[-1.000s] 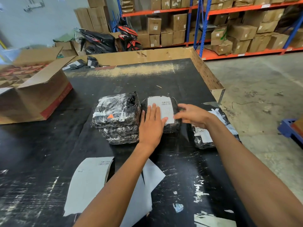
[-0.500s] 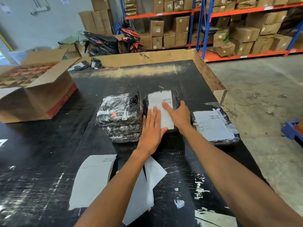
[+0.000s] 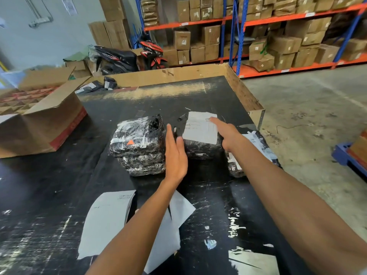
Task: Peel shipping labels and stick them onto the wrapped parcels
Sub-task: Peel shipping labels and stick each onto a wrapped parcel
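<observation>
here, on the black table [image 3: 59, 195], a wrapped parcel [image 3: 200, 147] sits in the middle with a white label [image 3: 199, 129] lying flat on its top. the right hand [image 3: 228, 133] is beside the parcel's right edge, index finger stretched out with its tip on the label's upper right corner; the other fingers look curled in, holding nothing. the left hand [image 3: 175, 153] stands on edge at the parcel's left side, fingers straight and together, palm toward the wrap, gripping nothing; whether it actually touches the wrap cannot be told. just left of that hand is a stack of parcels [image 3: 139, 145] in shiny black film, the top one carrying a small orange mark. to the right, partly hidden behind the right forearm, lies another parcel [image 3: 256, 143] with white paper on it. near the front edge, loose paper sheets [image 3: 107, 221] lie under the left forearm, one with printing at its top. an open cardboard box [image 3: 39, 128] stands at the left of the table. behind it all, a motorbike [image 3: 123, 58] and shelves of cartons [image 3: 278, 36].
</observation>
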### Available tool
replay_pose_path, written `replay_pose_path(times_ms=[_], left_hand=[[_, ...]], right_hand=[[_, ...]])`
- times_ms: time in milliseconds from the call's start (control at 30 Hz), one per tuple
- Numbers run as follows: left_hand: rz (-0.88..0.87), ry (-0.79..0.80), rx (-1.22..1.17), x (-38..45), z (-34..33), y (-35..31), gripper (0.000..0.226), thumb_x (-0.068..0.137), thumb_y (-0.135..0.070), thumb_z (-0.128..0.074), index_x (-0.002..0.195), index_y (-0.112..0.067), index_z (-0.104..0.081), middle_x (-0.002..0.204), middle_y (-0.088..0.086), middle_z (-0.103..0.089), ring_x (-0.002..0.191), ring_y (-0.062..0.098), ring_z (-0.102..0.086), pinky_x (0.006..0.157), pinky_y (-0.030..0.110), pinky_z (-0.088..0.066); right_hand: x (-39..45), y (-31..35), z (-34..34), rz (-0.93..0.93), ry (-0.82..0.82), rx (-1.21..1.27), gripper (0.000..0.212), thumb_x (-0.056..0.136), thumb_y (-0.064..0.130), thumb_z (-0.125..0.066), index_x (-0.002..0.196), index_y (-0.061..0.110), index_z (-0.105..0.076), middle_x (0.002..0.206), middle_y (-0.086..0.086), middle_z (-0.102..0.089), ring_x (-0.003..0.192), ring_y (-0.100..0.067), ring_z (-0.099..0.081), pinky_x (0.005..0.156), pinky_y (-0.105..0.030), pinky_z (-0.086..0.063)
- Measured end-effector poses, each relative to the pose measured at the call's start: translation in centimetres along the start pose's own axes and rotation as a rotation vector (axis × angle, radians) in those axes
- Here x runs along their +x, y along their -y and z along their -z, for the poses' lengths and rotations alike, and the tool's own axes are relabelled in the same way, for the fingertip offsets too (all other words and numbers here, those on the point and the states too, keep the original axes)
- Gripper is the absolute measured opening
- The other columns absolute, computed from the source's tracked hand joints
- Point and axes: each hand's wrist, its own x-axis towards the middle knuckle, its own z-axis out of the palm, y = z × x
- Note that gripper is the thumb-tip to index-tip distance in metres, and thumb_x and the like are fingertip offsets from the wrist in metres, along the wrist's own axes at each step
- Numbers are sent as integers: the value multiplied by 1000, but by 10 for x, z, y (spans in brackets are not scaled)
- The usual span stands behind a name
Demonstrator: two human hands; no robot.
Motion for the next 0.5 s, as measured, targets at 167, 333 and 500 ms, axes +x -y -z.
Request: replay_pose_path(times_ms=[167, 333, 500], left_hand=[[111, 267, 88, 20, -27, 6, 59, 107, -49, -12, 159, -23, -16, 166, -6, -16, 154, 11, -11, 126, 34, -6], [-56, 552, 795, 28, -42, 36, 56, 104, -57, -9, 158, -41, -10, 168, -3, 3, 155, 23, 9, 125, 44, 9], [-229, 455, 1006, 23, -46, 38, 55, 103, -50, -38, 155, -40, -23, 167, 5, -16, 153, 33, -15, 123, 49, -11]], right_hand=[[-1, 15, 54, 46, -93, -92, 66, 77, 49, -79, 128, 10, -62, 95, -9, -79, 80, -27, -77, 62, -36, -61], [-11, 15, 120, 97, -162, -199, 40, 85, 39, -77, 110, 8, -72, 98, -10, -78, 80, -25, -75, 62, -29, -58], [-11, 14, 153, 59, -192, -234, 41, 86, 41, -75, 107, 6, -72, 94, -9, -78, 68, -21, -73, 51, -24, -53]])
